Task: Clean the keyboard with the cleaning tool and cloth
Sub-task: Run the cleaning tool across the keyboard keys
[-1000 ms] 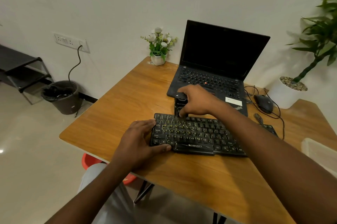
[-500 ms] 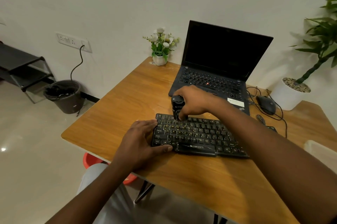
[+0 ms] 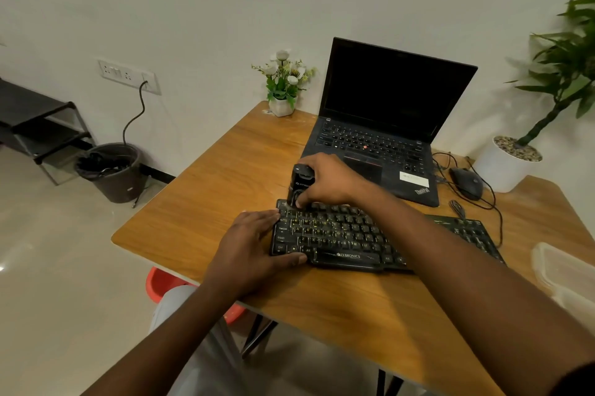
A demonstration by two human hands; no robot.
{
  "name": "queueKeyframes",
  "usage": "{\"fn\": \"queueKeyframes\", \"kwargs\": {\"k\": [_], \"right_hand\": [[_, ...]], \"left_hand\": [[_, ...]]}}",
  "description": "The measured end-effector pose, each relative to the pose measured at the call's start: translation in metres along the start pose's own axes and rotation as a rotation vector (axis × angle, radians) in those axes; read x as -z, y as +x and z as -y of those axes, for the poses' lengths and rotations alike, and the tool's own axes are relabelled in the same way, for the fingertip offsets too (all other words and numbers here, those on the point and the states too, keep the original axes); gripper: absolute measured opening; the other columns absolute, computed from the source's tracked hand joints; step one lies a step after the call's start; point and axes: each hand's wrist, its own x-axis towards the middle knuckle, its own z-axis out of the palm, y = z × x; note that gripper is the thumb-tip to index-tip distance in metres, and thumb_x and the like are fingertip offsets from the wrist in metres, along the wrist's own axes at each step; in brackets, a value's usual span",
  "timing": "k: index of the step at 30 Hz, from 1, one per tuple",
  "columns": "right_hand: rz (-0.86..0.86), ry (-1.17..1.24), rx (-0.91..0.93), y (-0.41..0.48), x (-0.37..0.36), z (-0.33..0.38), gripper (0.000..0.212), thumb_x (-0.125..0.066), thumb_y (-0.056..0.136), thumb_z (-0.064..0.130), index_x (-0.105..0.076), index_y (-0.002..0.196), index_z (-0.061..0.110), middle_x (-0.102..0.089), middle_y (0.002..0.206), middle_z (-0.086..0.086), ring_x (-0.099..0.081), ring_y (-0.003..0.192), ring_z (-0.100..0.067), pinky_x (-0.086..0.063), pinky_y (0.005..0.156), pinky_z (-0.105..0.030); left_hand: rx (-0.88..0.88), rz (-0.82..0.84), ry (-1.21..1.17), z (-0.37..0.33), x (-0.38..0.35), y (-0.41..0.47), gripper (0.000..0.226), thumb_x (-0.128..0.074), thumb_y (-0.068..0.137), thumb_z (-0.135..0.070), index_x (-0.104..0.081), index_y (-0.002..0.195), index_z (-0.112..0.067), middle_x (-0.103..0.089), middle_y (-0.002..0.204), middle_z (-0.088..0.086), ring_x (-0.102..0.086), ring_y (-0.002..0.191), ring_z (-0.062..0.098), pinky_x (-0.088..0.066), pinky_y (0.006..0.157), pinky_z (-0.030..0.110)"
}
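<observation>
Gripping cleaning tool (image 3: pixel 301 184), right hand (image 3: pixel 328 181); left hand (image 3: pixel 254 244) steadies keyboard (image 3: pixel 347 237)

black keyboard (image 3: pixel 347 236) lying flat on the table (image 3: pixel 225 176), small black cleaning tool (image 3: pixel 300 185) standing upright on its top-left corner

Your left hand (image 3: pixel 254 244) and right hand (image 3: pixel 328 179) are bare. Your left forearm (image 3: pixel 180 331) and right forearm (image 3: pixel 450 266) are bare too, all the way down to the edge of the view. You wear light grey trousers (image 3: pixel 175 302), which look a bit blurry.
</observation>
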Motion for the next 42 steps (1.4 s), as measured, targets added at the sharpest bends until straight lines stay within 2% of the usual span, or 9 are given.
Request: {"fn": "queueKeyframes", "kwargs": {"k": [7, 12, 15, 22, 27, 30, 34, 38, 42], "right_hand": [[0.03, -0.228, -0.029, -0.007, 0.021, -0.002, 0.036, -0.095, 0.069, 0.016, -0.065, 0.088, 0.022, -0.069, 0.091, 0.003, -0.066, 0.086, -0.019, -0.054, 0.068, -0.035], [-0.056, -0.037, 0.001, 0.006, -0.005, 0.014, 0.035, -0.095, 0.069, 0.015, -0.069, 0.093, 0.02, -0.073, 0.095, 0.0, -0.07, 0.089, -0.02, -0.058, 0.073, -0.035], [-0.092, 0.069, 0.0, 0.009, -0.011, 0.017, 0.038, -0.096, 0.069, 0.016, -0.073, 0.099, 0.015, -0.076, 0.098, -0.002, -0.072, 0.092, -0.02, -0.06, 0.078, -0.037], [0.02, -0.089, -0.023, -0.008, 0.014, -0.007, 0.035, -0.096, 0.07, 0.015, -0.067, 0.09, 0.023, -0.072, 0.094, 0.003, -0.069, 0.09, -0.017, -0.054, 0.071, -0.034], [-0.018, -0.138, 0.0, -0.007, 0.017, -0.008, 0.036, -0.095, 0.07, 0.014, -0.063, 0.084, 0.025, -0.067, 0.09, 0.004, -0.064, 0.084, -0.016, -0.048, 0.064, -0.032], [-0.039, -0.093, 0.027, 0.002, 0.004, 0.0, 0.037, -0.096, 0.067, 0.016, -0.071, 0.094, 0.018, -0.074, 0.094, -0.001, -0.07, 0.088, -0.021, -0.059, 0.073, -0.037], [-0.046, 0.03, 0.05, 0.015, -0.006, 0.009, 0.034, -0.096, 0.068, 0.014, -0.072, 0.092, 0.017, -0.075, 0.091, -0.001, -0.069, 0.083, -0.018, -0.054, 0.069, -0.032], [-0.014, -0.005, 0.053, 0.017, -0.003, 0.008, 0.037, -0.096, 0.068, 0.014, -0.073, 0.096, 0.014, -0.075, 0.094, -0.003, -0.07, 0.088, -0.022, -0.058, 0.073, -0.036], [0.053, -0.082, 0.017, 0.01, 0.017, -0.009, 0.035, -0.097, 0.067, 0.016, -0.07, 0.089, 0.021, -0.074, 0.094, 0.0, -0.07, 0.092, -0.021, -0.058, 0.077, -0.038]], "left_hand": [[0.002, 0.022, 0.031, 0.004, -0.001, 0.001, 0.111, -0.076, 0.06, -0.087, -0.059, 0.146, -0.019, -0.059, 0.148, -0.007, -0.046, 0.136, 0.009, -0.042, 0.117, 0.04], [-0.015, 0.021, 0.019, 0.001, 0.0, 0.001, 0.106, -0.079, 0.062, -0.082, -0.059, 0.146, -0.02, -0.06, 0.147, -0.008, -0.047, 0.132, 0.007, -0.036, 0.111, 0.025], [-0.011, 0.024, 0.01, 0.0, 0.001, 0.0, 0.105, -0.079, 0.063, -0.081, -0.059, 0.146, -0.019, -0.06, 0.145, -0.007, -0.047, 0.13, 0.006, -0.043, 0.111, 0.032], [0.005, 0.036, 0.046, 0.001, 0.001, 0.001, 0.108, -0.079, 0.062, -0.083, -0.059, 0.146, -0.02, -0.06, 0.147, -0.008, -0.047, 0.133, 0.008, -0.044, 0.114, 0.036], [0.007, 0.02, 0.057, 0.002, -0.001, 0.001, 0.106, -0.081, 0.06, -0.082, -0.061, 0.144, -0.021, -0.06, 0.146, -0.01, -0.048, 0.133, 0.006, -0.033, 0.112, 0.022], [-0.004, 0.03, 0.071, 0.003, -0.001, 0.003, 0.103, -0.077, 0.06, -0.087, -0.064, 0.141, -0.024, -0.062, 0.143, -0.013, -0.051, 0.131, 0.005, -0.036, 0.115, 0.026], [-0.006, 0.038, 0.044, 0.003, 0.0, 0.003, 0.102, -0.075, 0.061, -0.089, -0.065, 0.14, -0.025, -0.063, 0.141, -0.014, -0.051, 0.127, 0.004, -0.045, 0.111, 0.034], [0.003, 0.038, 0.034, 0.006, -0.002, 0.001, 0.103, -0.074, 0.062, -0.089, -0.063, 0.142, -0.026, -0.061, 0.145, -0.013, -0.05, 0.134, 0.006, -0.033, 0.123, 0.044], [-0.01, 0.008, -0.006, 0.005, -0.003, 0.001, 0.101, -0.077, 0.062, -0.086, -0.064, 0.141, -0.024, -0.062, 0.144, -0.012, -0.05, 0.133, 0.004, -0.029, 0.125, 0.04]]}}
